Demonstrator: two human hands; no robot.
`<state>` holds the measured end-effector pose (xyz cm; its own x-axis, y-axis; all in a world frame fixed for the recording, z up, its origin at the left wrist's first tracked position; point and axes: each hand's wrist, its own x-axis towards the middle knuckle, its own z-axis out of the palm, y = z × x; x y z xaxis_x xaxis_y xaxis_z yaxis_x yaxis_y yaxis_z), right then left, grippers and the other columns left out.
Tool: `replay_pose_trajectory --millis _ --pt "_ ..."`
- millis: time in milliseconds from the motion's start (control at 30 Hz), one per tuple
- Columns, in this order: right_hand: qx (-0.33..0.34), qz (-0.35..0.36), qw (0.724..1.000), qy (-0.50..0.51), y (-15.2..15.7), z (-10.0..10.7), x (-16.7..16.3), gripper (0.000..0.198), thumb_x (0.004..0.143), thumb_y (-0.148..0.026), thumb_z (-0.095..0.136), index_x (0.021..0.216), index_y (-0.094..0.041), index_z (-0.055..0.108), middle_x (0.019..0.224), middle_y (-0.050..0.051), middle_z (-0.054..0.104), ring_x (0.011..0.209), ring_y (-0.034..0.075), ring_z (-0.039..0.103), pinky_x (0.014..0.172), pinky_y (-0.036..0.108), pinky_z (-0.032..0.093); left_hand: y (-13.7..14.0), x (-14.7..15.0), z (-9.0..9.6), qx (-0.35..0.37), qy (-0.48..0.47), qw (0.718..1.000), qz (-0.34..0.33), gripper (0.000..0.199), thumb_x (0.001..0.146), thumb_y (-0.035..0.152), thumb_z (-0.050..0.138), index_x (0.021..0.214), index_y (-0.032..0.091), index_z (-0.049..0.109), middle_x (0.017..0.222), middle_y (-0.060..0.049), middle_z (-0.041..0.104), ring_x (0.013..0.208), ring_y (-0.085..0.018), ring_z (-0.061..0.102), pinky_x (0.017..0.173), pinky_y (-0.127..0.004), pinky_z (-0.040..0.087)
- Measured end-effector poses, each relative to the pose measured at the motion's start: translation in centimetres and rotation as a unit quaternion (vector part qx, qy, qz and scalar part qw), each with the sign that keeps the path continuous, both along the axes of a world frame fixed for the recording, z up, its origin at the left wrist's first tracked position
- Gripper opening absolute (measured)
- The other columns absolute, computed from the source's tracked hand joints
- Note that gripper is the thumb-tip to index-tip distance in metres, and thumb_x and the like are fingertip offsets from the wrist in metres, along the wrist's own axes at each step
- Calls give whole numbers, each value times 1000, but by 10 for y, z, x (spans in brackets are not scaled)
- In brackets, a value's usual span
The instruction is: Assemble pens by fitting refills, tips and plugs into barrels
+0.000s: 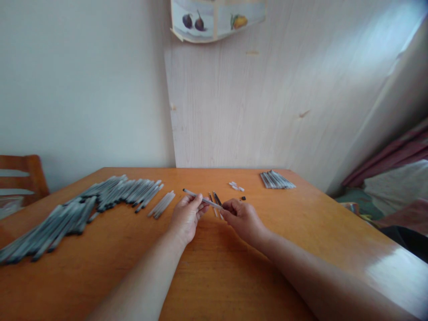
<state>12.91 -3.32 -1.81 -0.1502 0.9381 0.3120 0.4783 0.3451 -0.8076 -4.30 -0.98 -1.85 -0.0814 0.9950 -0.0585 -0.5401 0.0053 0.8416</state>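
Two bare hands meet just below the middle of the frame, both closed on one thin grey pen barrel (201,199) that lies slanted between them. The left hand (186,217) pinches the barrel near its middle with thumb and fingers curled round it; the right hand (241,216) grips the lower right end, fingers folded in. The barrel's dark tip points up and left, clear of the orange-brown wooden table (214,276).

Just behind the hands, between them, lie a few loose thin refills (216,199) — too small to tell apart. A tiny black cap (243,198) sits right of these, and a few small white pieces (236,186) lie a little further back.

Across the left half of the frame runs a long heap of grey pens (83,205), stretching from the lower left edge up towards the centre. A small row of grey barrels (162,204) lies beside its right end, near the left hand. In the upper right part of the table, well apart from the hands, rests a neat bundle of grey pens (277,179).

A wooden chair back (23,174) shows at the left edge — behind the table.
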Motion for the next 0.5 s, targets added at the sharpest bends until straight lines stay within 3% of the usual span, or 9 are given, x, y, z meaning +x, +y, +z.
replay_pose_trajectory --millis 500 --pt "88 -10 995 -44 3 4 4 21 86 -35 55 80 -19 67 66 1 62 59 12 52 54 23 36 1 -2 -1 -4 12 999 -33 14 80 23 70 83 15 58 82 -8 70 75 -14 68 70 -25 54"
